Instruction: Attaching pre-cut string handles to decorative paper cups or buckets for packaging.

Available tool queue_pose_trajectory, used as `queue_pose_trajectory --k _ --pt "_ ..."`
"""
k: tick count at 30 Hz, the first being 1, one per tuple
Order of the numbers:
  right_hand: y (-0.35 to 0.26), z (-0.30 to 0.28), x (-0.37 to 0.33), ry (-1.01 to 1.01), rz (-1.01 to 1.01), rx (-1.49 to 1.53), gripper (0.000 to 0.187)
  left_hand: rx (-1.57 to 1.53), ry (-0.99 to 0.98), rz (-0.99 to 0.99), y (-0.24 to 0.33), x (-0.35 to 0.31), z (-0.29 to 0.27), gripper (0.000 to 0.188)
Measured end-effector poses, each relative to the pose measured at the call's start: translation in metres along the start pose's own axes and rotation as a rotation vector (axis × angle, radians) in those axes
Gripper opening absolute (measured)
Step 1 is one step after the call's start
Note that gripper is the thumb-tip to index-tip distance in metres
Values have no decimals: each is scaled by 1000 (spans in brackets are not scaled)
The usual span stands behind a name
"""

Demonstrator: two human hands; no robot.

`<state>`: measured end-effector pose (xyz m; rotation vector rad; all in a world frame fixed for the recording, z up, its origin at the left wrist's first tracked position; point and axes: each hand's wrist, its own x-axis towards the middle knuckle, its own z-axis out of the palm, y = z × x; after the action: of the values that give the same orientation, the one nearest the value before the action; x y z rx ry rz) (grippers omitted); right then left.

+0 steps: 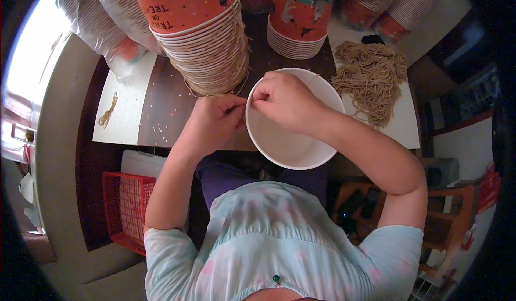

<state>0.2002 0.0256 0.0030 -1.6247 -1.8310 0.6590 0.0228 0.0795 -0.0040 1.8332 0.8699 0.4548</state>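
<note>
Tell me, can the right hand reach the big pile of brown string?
Probably yes: once the right hand leaves the white bucket, the string pile lies uncovered just to its right.

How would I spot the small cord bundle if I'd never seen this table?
Find the table, dark in the middle with a white panel at its left end. The cord bundle lies there, lower in view than the wrapped stacks. It is a thin, looped hank, unlike the big tangled heap at the right.

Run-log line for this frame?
left hand: outside bucket, at left rim | right hand: at inner wall, same side | bucket: mouth up | cord pile: right of bucket | tall bucket stack: beyond left hand
</note>
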Motion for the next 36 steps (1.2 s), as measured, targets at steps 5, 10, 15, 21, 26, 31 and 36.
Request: queue_pose_trajectory --k 5,10,15,21,26,31,36 --pt "-8 -10 -5 -169 95 46 15 316 125 318 8 -7 9 13" --pt "-44 -54 -44 -268 169 -78 63 62 208 77 -12 -14 11 14" --pt "-74 -37 -89 -100 -33 -473 73 -611 99 -124 -7 -32 20 11" --pt "-45 -13 -79 255 -222 -593 14 -604 130 126 -16 -43 26 8" --pt "-31 22 -79 492 -278 -564 17 -821 135 204 -30 -48 40 9" --pt "-22 80 -94 558 -226 -171 17 -1153 -29 97 -31 -59 61 10" --pt "-35 59 -101 535 -119 -85 22 -869 15 272 -33 -62 60 7"
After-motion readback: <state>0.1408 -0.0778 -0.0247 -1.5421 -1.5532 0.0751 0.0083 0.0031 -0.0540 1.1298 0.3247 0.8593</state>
